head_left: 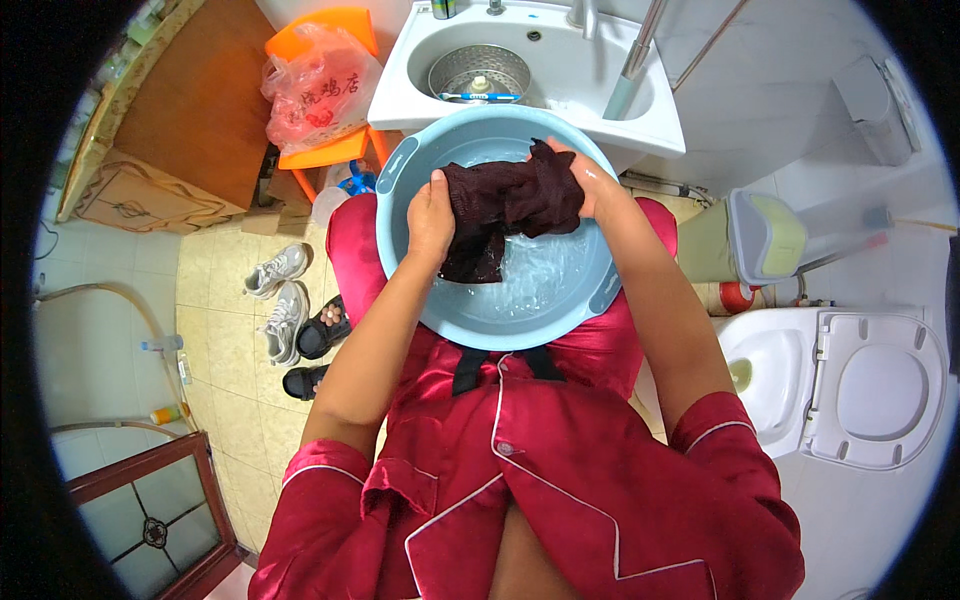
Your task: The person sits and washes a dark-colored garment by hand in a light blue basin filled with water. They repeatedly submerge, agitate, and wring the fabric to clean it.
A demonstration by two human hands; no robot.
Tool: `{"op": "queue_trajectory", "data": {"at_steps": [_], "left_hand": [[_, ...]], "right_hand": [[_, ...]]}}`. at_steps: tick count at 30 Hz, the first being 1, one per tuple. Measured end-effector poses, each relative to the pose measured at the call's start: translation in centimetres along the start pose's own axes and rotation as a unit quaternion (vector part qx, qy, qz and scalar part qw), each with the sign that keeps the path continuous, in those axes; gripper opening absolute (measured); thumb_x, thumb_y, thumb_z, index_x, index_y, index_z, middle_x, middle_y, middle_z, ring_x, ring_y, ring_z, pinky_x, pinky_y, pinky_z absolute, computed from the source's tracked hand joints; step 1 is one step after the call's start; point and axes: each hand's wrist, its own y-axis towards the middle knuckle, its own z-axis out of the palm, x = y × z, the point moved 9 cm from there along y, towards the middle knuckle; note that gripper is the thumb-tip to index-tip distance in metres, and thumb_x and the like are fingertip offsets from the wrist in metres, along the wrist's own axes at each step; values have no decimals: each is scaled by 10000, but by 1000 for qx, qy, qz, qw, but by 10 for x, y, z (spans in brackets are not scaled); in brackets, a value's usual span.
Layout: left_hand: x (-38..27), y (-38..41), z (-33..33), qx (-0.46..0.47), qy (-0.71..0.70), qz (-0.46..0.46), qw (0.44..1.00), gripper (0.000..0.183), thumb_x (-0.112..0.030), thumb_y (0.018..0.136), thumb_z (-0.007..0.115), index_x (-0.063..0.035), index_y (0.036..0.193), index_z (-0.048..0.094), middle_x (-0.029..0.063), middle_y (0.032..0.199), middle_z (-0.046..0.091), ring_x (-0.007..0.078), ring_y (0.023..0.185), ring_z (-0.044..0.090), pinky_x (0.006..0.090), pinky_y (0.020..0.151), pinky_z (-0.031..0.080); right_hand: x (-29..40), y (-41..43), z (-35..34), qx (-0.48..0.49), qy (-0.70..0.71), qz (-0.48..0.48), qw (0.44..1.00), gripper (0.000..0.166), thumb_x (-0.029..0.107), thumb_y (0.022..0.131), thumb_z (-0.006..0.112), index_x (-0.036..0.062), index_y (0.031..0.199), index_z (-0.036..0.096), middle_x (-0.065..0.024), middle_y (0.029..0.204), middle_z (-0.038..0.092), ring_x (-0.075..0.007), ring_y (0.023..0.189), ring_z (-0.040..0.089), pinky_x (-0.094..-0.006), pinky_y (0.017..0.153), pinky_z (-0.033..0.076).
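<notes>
A wet, dark brown knitted cloth or garment (510,199) is stretched between my two hands over a light blue plastic basin (409,281). My left hand (432,221) grips its left side, thumb on top. At the other end, my right hand (589,180) holds a bunched part, and its fingers are partly hidden by the fabric. A lower corner of the cloth hangs down to the rippling clear water (540,274). The basin rests on my lap, its far rim close to the front of a white sink.
The white sink (525,120) holds a perforated metal basket (480,60) and a blue toothbrush (480,97). An orange chair (322,154) bears a red plastic bag (319,90). Shoes (285,315) lie on the floor at left. At right stand a bin (765,236) and an open toilet (772,382).
</notes>
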Motion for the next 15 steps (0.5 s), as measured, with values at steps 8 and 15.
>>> {"op": "queue_trajectory", "data": {"at_steps": [8,15], "left_hand": [[61,-2,-9,-46,-155,-222,961,643,-449,970,303,131,1118,538,241,1083,594,309,982,590,372,890,422],[44,-22,41,73,427,19,901,553,-437,930,414,-175,1410,340,303,1448,189,483,1257,307,548,975,358]], "right_hand": [[8,8,-14,-132,57,-121,982,713,552,854,562,11,1303,440,-181,1266,518,-306,1172,504,-481,991,399],[-33,-2,30,-265,-665,-222,662,590,433,833,576,185,1350,437,-216,1459,249,-405,1223,384,-576,988,315]]}}
